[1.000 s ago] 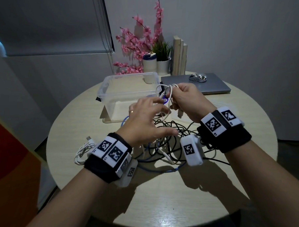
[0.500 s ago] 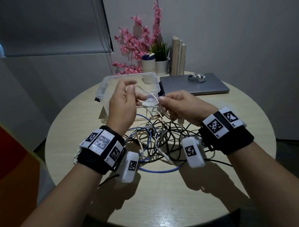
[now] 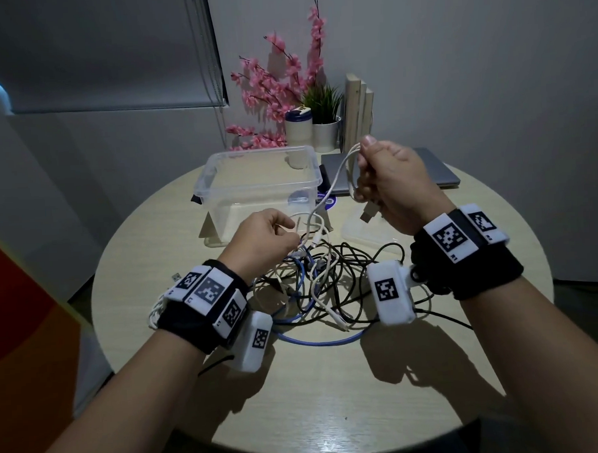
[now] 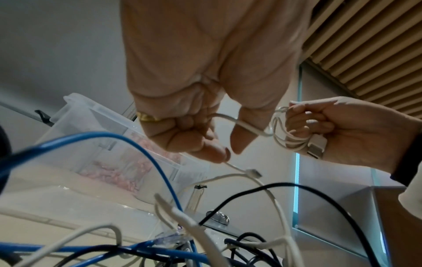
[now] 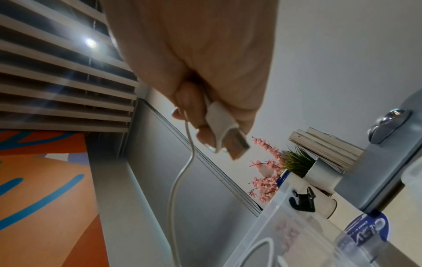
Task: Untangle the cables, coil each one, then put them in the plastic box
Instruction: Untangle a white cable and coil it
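A tangle of black, blue and white cables (image 3: 327, 286) lies in the middle of the round table (image 3: 332, 396). My right hand (image 3: 388, 184) is raised right of the clear plastic box (image 3: 258, 180) and grips a few loops of a white USB cable (image 3: 339, 171), its plug (image 5: 224, 135) sticking out below the fist. The same white cable (image 4: 242, 124) runs down to my left hand (image 3: 267, 241), which pinches it just above the tangle. Its small far connector (image 4: 252, 173) hangs below the left fingers. A blue cable (image 4: 146, 150) arcs in front of the box (image 4: 95, 130).
The box lid (image 3: 363, 233) lies flat right of the box. A coiled white cable (image 3: 155, 311) sits at the table's left edge under my left wrist. A closed laptop (image 3: 432, 172) with a mouse, a cup (image 3: 298, 127), a potted plant (image 3: 324, 122) and pink flowers stand at the back.
My right hand has risen and moved right with the white loops. My left hand has dropped from in front of the box down to the tangle, sliding along the white cable.
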